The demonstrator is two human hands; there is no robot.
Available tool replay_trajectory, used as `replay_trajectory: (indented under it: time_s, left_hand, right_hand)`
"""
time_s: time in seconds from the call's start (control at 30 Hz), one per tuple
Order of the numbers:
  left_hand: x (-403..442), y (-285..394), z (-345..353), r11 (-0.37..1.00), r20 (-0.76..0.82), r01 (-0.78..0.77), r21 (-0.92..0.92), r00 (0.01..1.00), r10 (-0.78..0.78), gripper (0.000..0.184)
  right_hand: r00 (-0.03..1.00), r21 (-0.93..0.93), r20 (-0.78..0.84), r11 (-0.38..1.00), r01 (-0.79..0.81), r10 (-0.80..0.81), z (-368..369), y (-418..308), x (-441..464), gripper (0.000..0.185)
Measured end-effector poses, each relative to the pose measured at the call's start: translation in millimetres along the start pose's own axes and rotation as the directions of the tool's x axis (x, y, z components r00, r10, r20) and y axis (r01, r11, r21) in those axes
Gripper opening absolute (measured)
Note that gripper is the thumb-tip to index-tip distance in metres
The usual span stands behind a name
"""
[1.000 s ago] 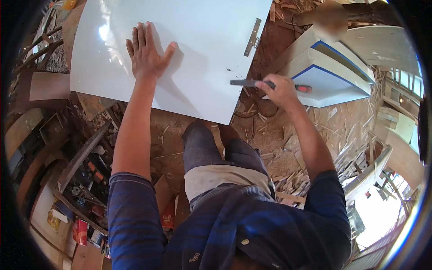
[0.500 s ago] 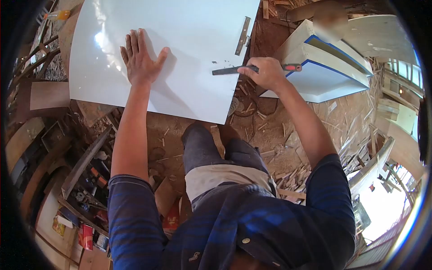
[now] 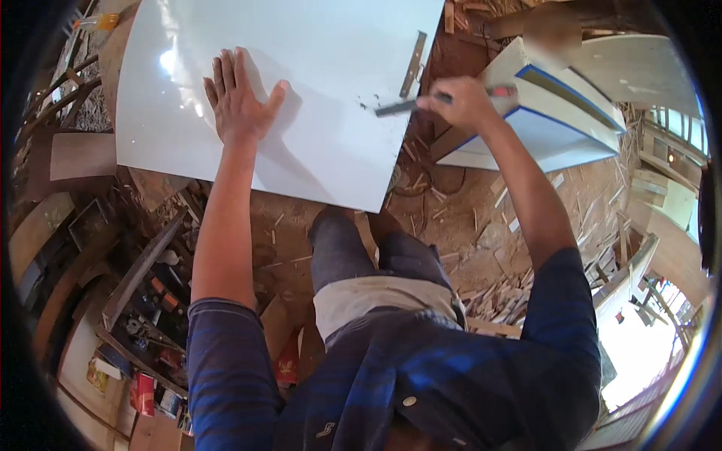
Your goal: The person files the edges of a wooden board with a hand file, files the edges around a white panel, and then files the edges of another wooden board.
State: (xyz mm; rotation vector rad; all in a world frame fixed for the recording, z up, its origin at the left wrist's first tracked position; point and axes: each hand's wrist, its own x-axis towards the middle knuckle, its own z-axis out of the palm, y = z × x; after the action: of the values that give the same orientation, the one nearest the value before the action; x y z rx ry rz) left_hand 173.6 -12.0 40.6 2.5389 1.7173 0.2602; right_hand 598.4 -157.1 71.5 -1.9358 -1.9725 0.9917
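My left hand point(image 3: 242, 105) lies flat with fingers spread on a large white panel point(image 3: 316, 161). My right hand point(image 3: 460, 102) is wrapped round a flat file point(image 3: 395, 109) with a dark blade and a black and red handle. The blade reaches left over the panel's right edge, its tip above the white surface; whether it touches there I cannot tell. Dark specks lie near the tip. A metal hinge point(image 3: 414, 64) sits along the same edge, just beyond the file.
White box-like pieces with blue edges point(image 3: 538, 128) stand to the right of the panel. Wood scraps point(image 3: 492, 304) and shavings litter the dirt floor. A shelf of tools and odds and ends point(image 3: 147, 316) is at lower left, and an orange bottle point(image 3: 98, 22) at upper left.
My right hand has moved right and slightly up with the file, its blade drawn back toward the panel's edge and tilted more. My left hand stays flat on the panel.
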Motion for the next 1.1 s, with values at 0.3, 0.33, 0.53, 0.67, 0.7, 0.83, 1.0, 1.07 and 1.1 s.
replay_trajectory:
  time_s: [0.3, 0.33, 0.53, 0.67, 0.7, 0.83, 1.0, 1.07, 1.1]
  left_hand:
    - [7.4, 2.3, -5.0, 1.000, 0.014, 0.009, 0.014, 1.000, -0.009, 0.107]
    - [7.4, 1.7, -5.6, 1.000, 0.015, 0.009, 0.013, 1.000, -0.010, 0.107]
    - [12.4, 2.7, -12.5, 0.999, 0.037, 0.035, 0.037, 0.999, -0.036, 0.110]
    - [11.3, 6.5, -11.1, 0.999, 0.053, 0.024, 0.040, 0.998, -0.026, 0.109]
    - [10.9, 6.8, -11.0, 0.999, 0.057, 0.024, 0.048, 0.998, -0.026, 0.110]
    - [10.8, 7.4, -8.1, 0.998, 0.067, 0.011, 0.057, 0.998, -0.015, 0.113]
    - [-10.6, 110.8, -4.4, 0.971, 0.209, -0.226, -0.078, 0.948, 0.238, 0.116]
    - [-33.9, 179.3, 2.6, 0.919, 0.286, -0.367, -0.143, 0.873, 0.394, 0.114]
    - [-51.2, 207.7, 2.5, 0.880, 0.240, -0.358, -0.313, 0.866, 0.438, 0.113]
  right_hand:
    - [0.992, -0.062, 0.039, 0.991, 0.121, -0.118, -27.8, 8.1, 35.8, 0.055]
    - [0.986, -0.076, 0.015, 0.983, 0.165, -0.164, -29.0, 5.9, 43.8, 0.052]
    - [0.978, -0.063, 0.069, 0.977, 0.204, -0.199, -43.6, 4.2, 58.4, 0.056]
    - [0.978, -0.057, 0.038, 0.977, 0.207, -0.205, -38.1, 5.8, 53.3, 0.058]
    - [0.979, -0.053, 0.016, 0.978, 0.204, -0.203, -35.9, 7.2, 48.7, 0.058]
    - [0.979, 0.054, -0.191, 0.995, 0.080, -0.068, -31.3, 6.6, -9.6, 0.053]
    - [0.737, 0.508, -0.373, 0.789, -0.346, 0.564, 14.2, 5.8, -124.3, 0.049]
    - [0.613, 0.684, -0.368, 0.650, -0.330, 0.699, 41.2, 12.7, -157.5, 0.053]
    - [0.570, 0.765, -0.329, 0.567, -0.307, 0.753, 57.9, 18.9, -175.4, 0.054]
